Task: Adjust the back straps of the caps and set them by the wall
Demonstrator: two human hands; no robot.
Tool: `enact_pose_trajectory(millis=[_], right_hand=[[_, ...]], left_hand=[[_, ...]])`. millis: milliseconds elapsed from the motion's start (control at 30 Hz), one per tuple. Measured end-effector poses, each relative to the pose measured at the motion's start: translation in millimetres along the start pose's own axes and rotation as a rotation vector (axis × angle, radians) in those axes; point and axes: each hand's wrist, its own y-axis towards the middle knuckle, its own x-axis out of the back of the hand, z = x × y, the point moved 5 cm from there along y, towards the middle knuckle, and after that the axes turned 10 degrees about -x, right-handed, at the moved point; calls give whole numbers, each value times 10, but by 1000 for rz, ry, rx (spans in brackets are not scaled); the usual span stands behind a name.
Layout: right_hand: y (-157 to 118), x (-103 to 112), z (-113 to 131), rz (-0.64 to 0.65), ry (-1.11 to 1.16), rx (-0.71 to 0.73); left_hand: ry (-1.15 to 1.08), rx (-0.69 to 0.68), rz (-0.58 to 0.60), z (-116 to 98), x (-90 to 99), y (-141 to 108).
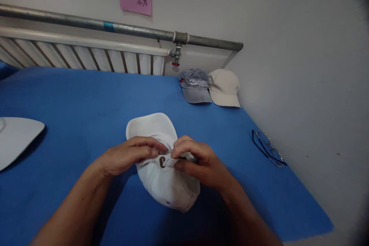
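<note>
A white baseball cap (170,188) lies in front of me on the blue surface, its brim pointing away and its back strap facing up. Fingers of my left hand (129,153) are closed on the cap's rear edge, just left of a brown metal buckle (162,161). On the other side, my right hand (198,157) pinches the white strap (170,162) beside the buckle between thumb and fingers. The inside of the cap is partly hidden by both hands.
A grey cap (196,86) and a beige cap (225,88) sit at the back by the wall. Glasses (269,149) lie near the right edge. Part of a white brim (20,138) shows at left. A radiator (86,55) and pipe (138,30) run behind the blue surface (86,100).
</note>
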Motion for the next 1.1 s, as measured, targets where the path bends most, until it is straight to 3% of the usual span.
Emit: enact_pose_trajectory(millis=[267, 600, 833, 1100], right_hand=[[11, -6, -33, 18, 46, -47], [27, 1, 16, -156, -217, 38], [10, -12, 100, -231, -349, 161], [-51, -109, 174, -287, -564, 293]], left_hand=[[-278, 66, -97, 121, -28, 38], [-341, -36, -404, 27, -12, 68], [-356, -148, -385, 24, -29, 71], [-364, -143, -357, 30, -37, 82]])
